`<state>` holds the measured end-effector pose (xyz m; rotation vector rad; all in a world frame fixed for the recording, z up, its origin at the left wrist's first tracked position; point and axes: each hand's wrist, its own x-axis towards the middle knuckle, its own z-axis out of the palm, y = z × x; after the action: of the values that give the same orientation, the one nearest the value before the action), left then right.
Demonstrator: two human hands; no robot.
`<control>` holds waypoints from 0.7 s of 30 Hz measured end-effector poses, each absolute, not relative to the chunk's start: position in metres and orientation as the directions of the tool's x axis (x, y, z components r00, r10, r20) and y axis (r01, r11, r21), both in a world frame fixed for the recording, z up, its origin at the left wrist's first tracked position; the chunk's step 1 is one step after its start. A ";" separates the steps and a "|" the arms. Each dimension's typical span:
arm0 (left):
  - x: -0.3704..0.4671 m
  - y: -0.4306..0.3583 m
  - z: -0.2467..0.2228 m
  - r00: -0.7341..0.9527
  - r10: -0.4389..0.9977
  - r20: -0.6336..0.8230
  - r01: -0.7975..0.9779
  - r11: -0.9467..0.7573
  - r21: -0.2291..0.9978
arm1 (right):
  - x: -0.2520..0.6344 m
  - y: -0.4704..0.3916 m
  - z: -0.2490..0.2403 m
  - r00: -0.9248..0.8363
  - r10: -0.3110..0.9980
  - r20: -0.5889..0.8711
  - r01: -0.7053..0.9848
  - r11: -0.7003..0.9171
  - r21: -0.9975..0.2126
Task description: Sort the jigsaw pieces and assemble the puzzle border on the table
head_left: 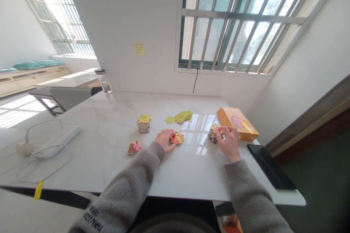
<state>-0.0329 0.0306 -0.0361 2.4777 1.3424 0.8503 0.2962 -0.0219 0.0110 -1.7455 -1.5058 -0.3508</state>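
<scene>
My left hand [165, 140] rests on the table, its thumb and fingers closed around the left side of a small pile of red and yellow puzzle pieces [179, 138]. My right hand [230, 142] is at a stack of mixed puzzle pieces [212, 136], pinching a pinkish puzzle piece [218, 130] at its top; the fingertips partly hide it. A tall stack with a yellow piece on top [144, 123] stands to the left of my left hand. Nearer to me lies a low stack of brown and pink pieces [134, 147]. Behind my hands are spread green pieces [183, 117].
An orange box [240, 122] lies just beyond my right hand, with a black phone-like slab [269, 167] at the table's right edge. A white power strip [58, 142] with cables is on the left. A clear bottle [104, 82] stands at the back left corner.
</scene>
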 end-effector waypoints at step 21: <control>-0.032 0.037 -0.038 0.394 0.782 0.483 0.614 -0.615 0.495 | 0.161 0.012 -0.007 -0.238 0.814 0.529 0.709 0.518 -0.478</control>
<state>-0.0319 0.0368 -0.0382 2.4155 1.2352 1.0324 0.1607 0.0116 -0.0070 -1.2403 -2.0007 0.1768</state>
